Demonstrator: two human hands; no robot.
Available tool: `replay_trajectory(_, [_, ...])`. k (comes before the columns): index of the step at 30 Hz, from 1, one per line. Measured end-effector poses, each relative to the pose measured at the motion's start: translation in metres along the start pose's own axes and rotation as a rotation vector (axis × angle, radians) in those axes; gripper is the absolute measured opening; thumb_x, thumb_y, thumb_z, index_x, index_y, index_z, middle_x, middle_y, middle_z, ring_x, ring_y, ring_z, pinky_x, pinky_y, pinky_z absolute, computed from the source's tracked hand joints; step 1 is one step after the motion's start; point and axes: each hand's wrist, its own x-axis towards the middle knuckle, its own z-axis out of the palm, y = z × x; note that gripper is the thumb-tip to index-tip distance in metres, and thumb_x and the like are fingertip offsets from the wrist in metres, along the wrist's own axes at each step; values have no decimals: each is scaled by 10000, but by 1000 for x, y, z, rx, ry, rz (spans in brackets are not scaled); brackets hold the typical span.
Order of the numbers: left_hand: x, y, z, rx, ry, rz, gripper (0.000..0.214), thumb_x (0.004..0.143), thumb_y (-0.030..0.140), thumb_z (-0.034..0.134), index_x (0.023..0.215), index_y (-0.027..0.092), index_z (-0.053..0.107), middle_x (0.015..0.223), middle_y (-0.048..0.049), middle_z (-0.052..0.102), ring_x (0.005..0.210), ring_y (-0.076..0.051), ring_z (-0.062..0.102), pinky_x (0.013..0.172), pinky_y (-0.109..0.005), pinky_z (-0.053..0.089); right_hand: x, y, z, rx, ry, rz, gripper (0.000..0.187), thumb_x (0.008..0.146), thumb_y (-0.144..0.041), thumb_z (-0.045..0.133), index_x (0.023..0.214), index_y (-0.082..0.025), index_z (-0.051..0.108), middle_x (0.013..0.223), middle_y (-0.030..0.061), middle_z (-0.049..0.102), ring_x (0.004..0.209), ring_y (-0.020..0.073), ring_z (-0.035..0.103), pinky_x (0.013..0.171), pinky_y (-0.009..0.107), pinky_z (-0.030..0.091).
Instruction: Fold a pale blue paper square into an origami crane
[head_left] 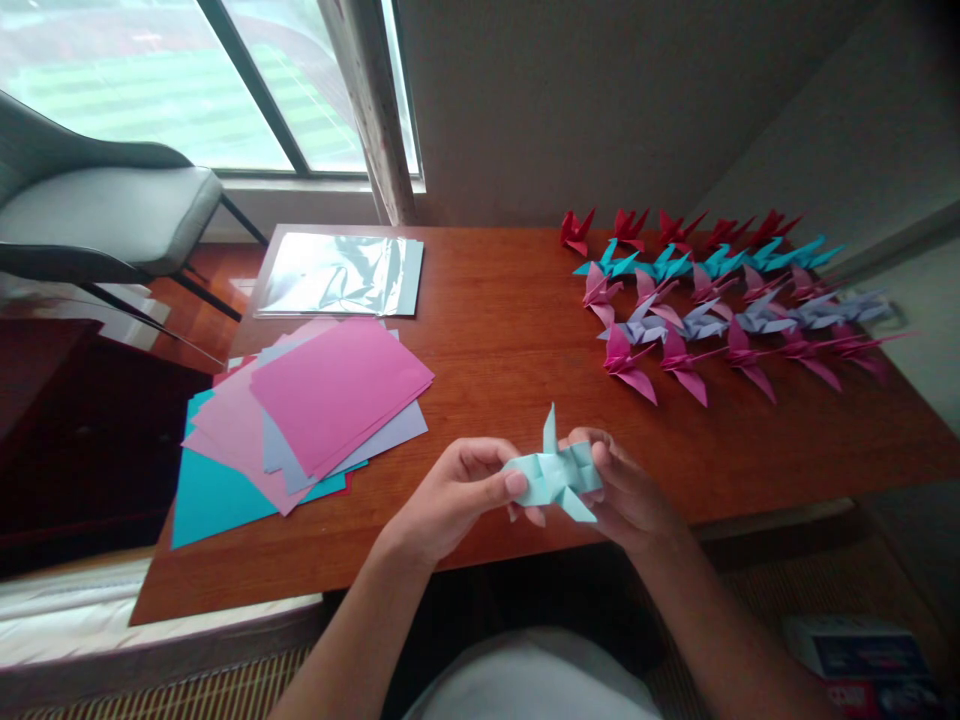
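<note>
A pale mint-green folded paper piece [556,472] is held between my two hands above the table's front edge. One thin point of it sticks up and another slants down to the right; its two flat ends reach toward my hands. My left hand [472,490] pinches the left end, thumb on top and fingers underneath. At the right end, my right hand [619,485] grips the paper, with its fingertips partly hidden behind it.
Rows of folded paper cranes [705,300] in red, turquoise, pink, lavender and magenta stand at the back right of the wooden table [495,350]. Loose coloured sheets [341,395] lie fanned out on the left. Behind them rests a shiny plastic packet [337,275]. A grey chair [105,210] stands beyond.
</note>
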Motion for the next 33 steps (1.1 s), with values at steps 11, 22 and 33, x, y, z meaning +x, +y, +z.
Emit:
replay_trajectory(11, [-2,1,0,-86,-35,-13,304,754,391,855,730,130,702,690,-76,762,569,-119,633,550,-205,456,3,6,-5,73,13,-35,509,709,-576,834,556,-209,517,450,-92,381,428,69,291,492,200,378])
replay_trajectory(22, [-5,4,-1,-85,-124,-51,222,847,367,773,800,155,727,734,-51,722,679,-140,655,692,-243,494,-13,-40,-28,-423,-397,38,249,800,-449,779,757,-204,778,821,23,556,758,155,544,696,283,444])
replay_trajectory(33, [10,58,-5,908,-497,-65,97,902,232,689,889,156,748,947,-55,658,834,-135,606,732,-211,464,-19,-92,-17,-1188,-451,299,288,897,-388,681,915,-129,803,793,43,750,706,147,633,637,230,440])
